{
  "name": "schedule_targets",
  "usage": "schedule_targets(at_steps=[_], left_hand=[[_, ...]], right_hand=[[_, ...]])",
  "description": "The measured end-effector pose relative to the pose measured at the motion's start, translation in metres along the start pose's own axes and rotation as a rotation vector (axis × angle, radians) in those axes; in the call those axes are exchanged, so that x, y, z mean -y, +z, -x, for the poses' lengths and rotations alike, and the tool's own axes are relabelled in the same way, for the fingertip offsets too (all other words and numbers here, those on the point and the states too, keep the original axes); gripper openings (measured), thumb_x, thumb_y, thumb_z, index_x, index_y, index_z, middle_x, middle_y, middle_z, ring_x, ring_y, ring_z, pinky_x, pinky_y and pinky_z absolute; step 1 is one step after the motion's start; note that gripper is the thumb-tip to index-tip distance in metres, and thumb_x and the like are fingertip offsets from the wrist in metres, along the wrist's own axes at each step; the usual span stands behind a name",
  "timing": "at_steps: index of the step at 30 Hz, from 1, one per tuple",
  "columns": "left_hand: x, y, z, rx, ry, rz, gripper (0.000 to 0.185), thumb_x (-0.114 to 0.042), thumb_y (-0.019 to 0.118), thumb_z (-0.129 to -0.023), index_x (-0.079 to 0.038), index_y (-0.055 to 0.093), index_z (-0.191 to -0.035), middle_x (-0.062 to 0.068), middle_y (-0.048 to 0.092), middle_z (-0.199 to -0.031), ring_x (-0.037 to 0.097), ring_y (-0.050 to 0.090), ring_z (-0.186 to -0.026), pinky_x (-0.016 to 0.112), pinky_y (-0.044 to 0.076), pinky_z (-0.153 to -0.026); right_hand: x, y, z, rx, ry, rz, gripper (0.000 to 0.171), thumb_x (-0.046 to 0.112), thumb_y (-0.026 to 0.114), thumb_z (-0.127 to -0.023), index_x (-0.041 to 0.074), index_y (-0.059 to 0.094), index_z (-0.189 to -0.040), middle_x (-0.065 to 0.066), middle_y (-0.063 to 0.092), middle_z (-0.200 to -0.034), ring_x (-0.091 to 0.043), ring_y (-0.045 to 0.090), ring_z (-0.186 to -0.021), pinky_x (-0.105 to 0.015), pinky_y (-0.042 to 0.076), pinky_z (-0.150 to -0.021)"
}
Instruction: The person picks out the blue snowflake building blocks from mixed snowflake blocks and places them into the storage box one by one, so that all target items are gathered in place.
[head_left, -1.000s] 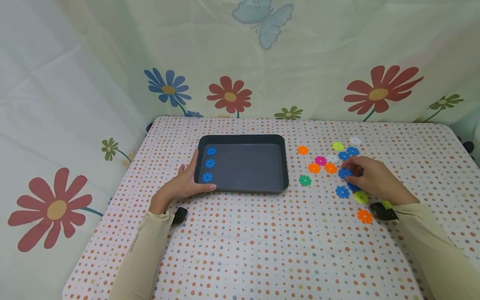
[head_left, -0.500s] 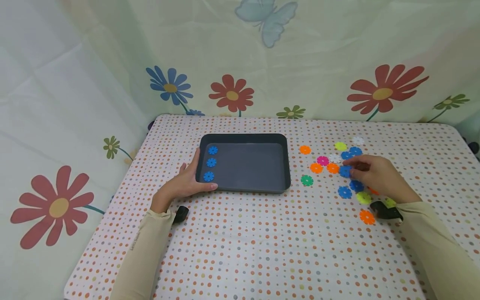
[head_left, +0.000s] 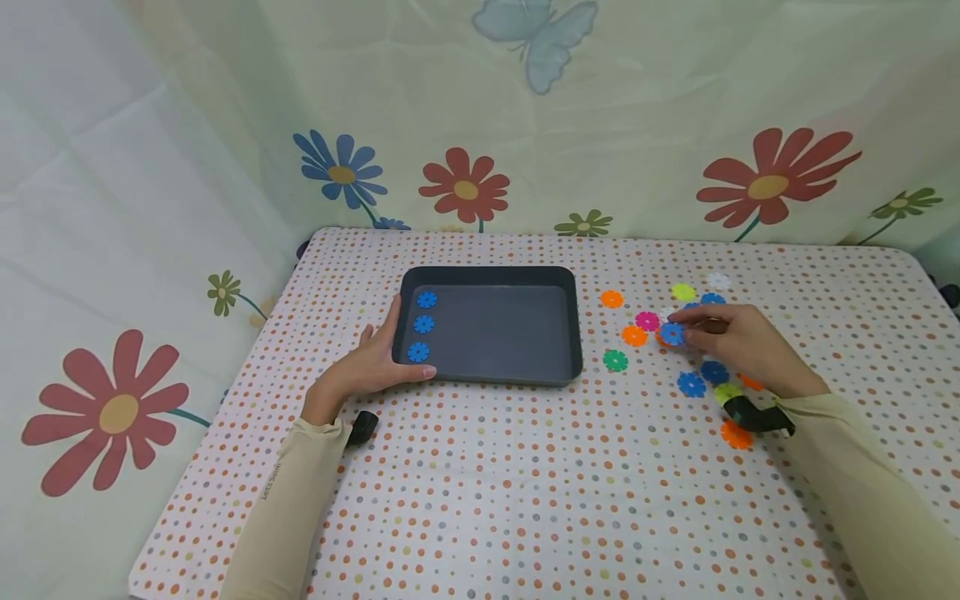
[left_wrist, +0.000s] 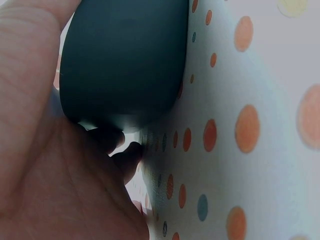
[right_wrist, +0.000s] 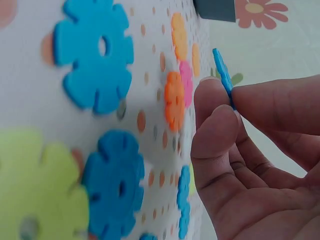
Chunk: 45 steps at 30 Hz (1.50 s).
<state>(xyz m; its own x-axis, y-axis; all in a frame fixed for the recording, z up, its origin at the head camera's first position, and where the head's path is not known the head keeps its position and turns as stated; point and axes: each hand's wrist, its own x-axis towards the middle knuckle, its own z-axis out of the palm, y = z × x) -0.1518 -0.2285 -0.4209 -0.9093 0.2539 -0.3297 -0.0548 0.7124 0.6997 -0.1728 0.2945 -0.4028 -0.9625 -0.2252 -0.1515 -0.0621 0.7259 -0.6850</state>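
My left hand (head_left: 377, 363) grips the front left corner of a dark grey tray (head_left: 495, 377), thumb along the front rim and fingers up the left wall. In the left wrist view the tray corner (left_wrist: 125, 65) sits against my palm (left_wrist: 50, 175). Three blue flower discs (head_left: 423, 324) lie in a column along the tray's left side. My right hand (head_left: 686, 332) pinches another blue disc (head_left: 672, 334) just above the cloth, to the tray's right. The right wrist view shows that disc (right_wrist: 222, 75) edge-on between thumb and fingertips (right_wrist: 212, 100).
Loose discs lie on the dotted tablecloth (head_left: 487, 483) around my right hand: orange (head_left: 611, 299), pink (head_left: 647, 321), green (head_left: 615, 361), blue (head_left: 691, 384), lime (head_left: 683, 292), white (head_left: 718, 281). A flowered curtain (head_left: 480, 117) closes off the back and left.
My right hand has lifted a blue disc from the pile and moved it slightly left, toward the tray. The left hand and the tray have stayed put.
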Motion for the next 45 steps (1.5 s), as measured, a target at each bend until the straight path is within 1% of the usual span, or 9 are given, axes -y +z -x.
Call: schedule_targets(at_steps=[3, 8, 12, 16, 19, 26, 32, 39, 45], left_hand=[[0.0, 0.0, 0.0, 0.0, -0.003, 0.002, 0.14, -0.068, 0.083, -0.083, -0.033, -0.023, -0.169, 0.003, -0.009, -0.179, 0.046, -0.022, -0.158, 0.075, 0.009, -0.121], [-0.001, 0.0, 0.0, 0.001, -0.003, 0.004, 0.14, -0.068, 0.083, -0.083, -0.034, -0.023, -0.169, 0.003, -0.009, -0.179, 0.047, -0.022, -0.158, 0.076, 0.01, -0.121], [-0.001, 0.0, -0.001, 0.003, -0.008, 0.003, 0.14, -0.068, 0.083, -0.083, -0.034, -0.023, -0.169, 0.004, -0.008, -0.179, 0.047, -0.022, -0.158, 0.076, 0.01, -0.12], [-0.001, 0.0, -0.001, 0.002, -0.007, 0.002, 0.14, -0.068, 0.083, -0.083, -0.034, -0.023, -0.169, 0.003, -0.009, -0.179, 0.047, -0.022, -0.158, 0.076, 0.01, -0.12], [0.0, 0.0, -0.002, 0.001, -0.006, -0.002, 0.14, -0.068, 0.082, -0.083, -0.034, -0.023, -0.168, 0.002, -0.009, -0.179, 0.047, -0.022, -0.158, 0.076, 0.009, -0.12], [0.0, 0.0, -0.003, 0.003, -0.017, -0.002, 0.14, -0.07, 0.083, -0.082, -0.036, -0.022, -0.168, 0.003, -0.007, -0.179, 0.046, -0.022, -0.158, 0.077, 0.01, -0.12], [0.0, 0.0, -0.001, 0.001, -0.025, -0.005, 0.14, -0.07, 0.083, -0.081, -0.037, -0.022, -0.168, 0.003, -0.007, -0.179, 0.047, -0.021, -0.158, 0.077, 0.011, -0.119], [0.0, 0.0, -0.001, 0.0, -0.023, -0.005, 0.14, -0.07, 0.082, -0.082, -0.037, -0.023, -0.168, 0.002, -0.008, -0.179, 0.047, -0.022, -0.158, 0.078, 0.011, -0.119], [0.0, 0.0, -0.001, -0.006, -0.023, -0.008, 0.14, -0.069, 0.083, -0.082, -0.036, -0.022, -0.169, 0.002, -0.007, -0.179, 0.046, -0.021, -0.158, 0.077, 0.011, -0.12]], right_hand=[[0.004, 0.0, -0.003, 0.011, 0.002, -0.022, 0.034, 0.007, 0.061, -0.108, -0.005, 0.064, -0.14, -0.031, 0.064, -0.134, -0.04, 0.067, -0.11, -0.022, 0.055, -0.075], [0.011, 0.002, -0.007, 0.019, 0.006, -0.058, 0.037, 0.011, 0.061, -0.11, -0.004, 0.063, -0.143, -0.029, 0.065, -0.132, -0.039, 0.066, -0.111, -0.021, 0.054, -0.076], [0.018, 0.006, -0.01, 0.021, 0.026, -0.115, 0.039, 0.012, 0.06, -0.111, -0.004, 0.062, -0.146, -0.028, 0.061, -0.141, -0.038, 0.063, -0.119, -0.016, 0.052, -0.079], [0.026, 0.009, -0.013, 0.031, 0.056, -0.165, 0.04, 0.017, 0.059, -0.111, 0.001, 0.061, -0.148, -0.025, 0.061, -0.143, -0.036, 0.064, -0.119, -0.023, 0.052, -0.086], [0.031, 0.01, -0.015, 0.03, 0.057, -0.169, 0.04, 0.019, 0.059, -0.111, 0.002, 0.061, -0.147, -0.024, 0.062, -0.144, -0.036, 0.064, -0.119, -0.028, 0.053, -0.088], [0.035, 0.013, -0.019, 0.032, 0.034, -0.191, 0.04, 0.015, 0.059, -0.111, -0.002, 0.061, -0.147, -0.027, 0.062, -0.144, -0.037, 0.064, -0.122, -0.02, 0.054, -0.085], [0.041, 0.017, -0.023, 0.032, 0.019, -0.196, 0.039, 0.015, 0.06, -0.11, -0.001, 0.063, -0.145, -0.026, 0.063, -0.142, -0.037, 0.066, -0.119, -0.023, 0.055, -0.085], [0.048, 0.019, -0.027, 0.033, 0.007, -0.187, 0.037, 0.015, 0.062, -0.111, -0.001, 0.064, -0.143, -0.025, 0.066, -0.135, -0.038, 0.068, -0.115, -0.024, 0.055, -0.086], [0.054, 0.021, -0.029, 0.04, -0.006, -0.213, 0.038, 0.018, 0.063, -0.111, 0.001, 0.064, -0.144, -0.024, 0.065, -0.14, -0.034, 0.068, -0.117, -0.028, 0.056, -0.09]])
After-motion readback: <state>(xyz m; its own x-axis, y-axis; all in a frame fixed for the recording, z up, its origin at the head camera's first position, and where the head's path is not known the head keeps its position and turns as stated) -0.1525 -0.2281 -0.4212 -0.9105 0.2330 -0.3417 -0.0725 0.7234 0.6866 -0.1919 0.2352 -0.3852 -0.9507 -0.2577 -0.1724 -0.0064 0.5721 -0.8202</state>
